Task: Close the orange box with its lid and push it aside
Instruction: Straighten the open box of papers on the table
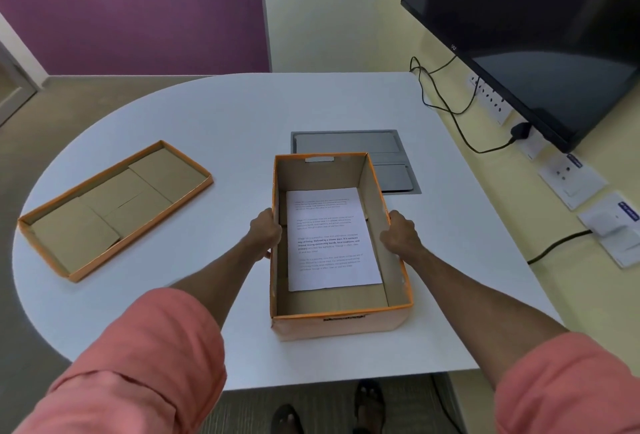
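Note:
The orange box (341, 324) stands open in the middle of the white table, its long side pointing away from me. A printed sheet of paper (330, 239) lies flat on its floor. My left hand (265, 234) presses on the box's left wall and my right hand (398, 234) on its right wall, so I hold it between them. The orange lid (114, 208) lies upside down on the table to the left, brown inside facing up, well apart from the box.
A grey hatch panel (346, 142) is set into the white table (225, 115) just behind the box. A dark monitor (540, 28) hangs on the right wall with black cables (446, 104) and wall sockets below it. The table's near edge is close to the box.

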`<action>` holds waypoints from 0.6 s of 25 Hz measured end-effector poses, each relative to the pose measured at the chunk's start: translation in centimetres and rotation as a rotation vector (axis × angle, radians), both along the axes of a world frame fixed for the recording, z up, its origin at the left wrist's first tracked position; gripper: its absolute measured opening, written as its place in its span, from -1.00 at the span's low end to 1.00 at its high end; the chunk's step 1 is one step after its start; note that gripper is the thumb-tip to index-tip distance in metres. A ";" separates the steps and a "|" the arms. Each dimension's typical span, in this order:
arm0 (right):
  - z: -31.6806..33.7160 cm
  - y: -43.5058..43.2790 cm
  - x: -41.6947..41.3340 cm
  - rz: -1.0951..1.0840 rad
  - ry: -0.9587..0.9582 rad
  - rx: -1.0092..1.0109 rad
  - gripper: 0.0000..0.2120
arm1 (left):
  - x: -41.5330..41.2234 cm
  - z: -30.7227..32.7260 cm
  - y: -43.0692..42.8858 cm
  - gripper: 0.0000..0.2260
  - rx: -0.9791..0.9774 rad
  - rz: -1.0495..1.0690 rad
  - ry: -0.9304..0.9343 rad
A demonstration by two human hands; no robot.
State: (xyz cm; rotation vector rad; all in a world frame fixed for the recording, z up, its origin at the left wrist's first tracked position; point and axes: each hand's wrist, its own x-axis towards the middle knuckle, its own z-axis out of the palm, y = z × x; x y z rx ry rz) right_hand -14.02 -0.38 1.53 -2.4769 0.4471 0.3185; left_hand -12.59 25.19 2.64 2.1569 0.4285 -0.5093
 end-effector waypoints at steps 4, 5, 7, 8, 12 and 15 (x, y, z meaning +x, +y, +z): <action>-0.2 0.6 -0.7 -0.002 0.026 0.004 -0.82 | -0.2 -1.1 0.6 -0.65 0.039 -0.018 -0.051; -0.3 0.7 -0.8 -0.003 0.033 0.006 -0.79 | -0.3 -1.3 0.6 -0.65 0.046 -0.018 -0.060; -0.3 0.8 -1.0 0.008 0.042 -0.002 -0.68 | -0.3 -1.7 0.8 -0.63 0.057 -0.018 -0.071; -0.3 0.7 -1.2 0.021 0.049 -0.012 -0.63 | -0.3 -1.8 0.8 -0.63 0.052 -0.017 -0.068; 0.3 0.6 -0.9 0.096 0.018 -0.133 -0.57 | 0.2 -1.6 0.9 -0.56 0.020 -0.025 -0.010; 0.6 1.4 0.4 0.189 -0.145 -0.375 -0.49 | 0.9 -0.9 0.8 -0.47 0.029 -0.028 -0.045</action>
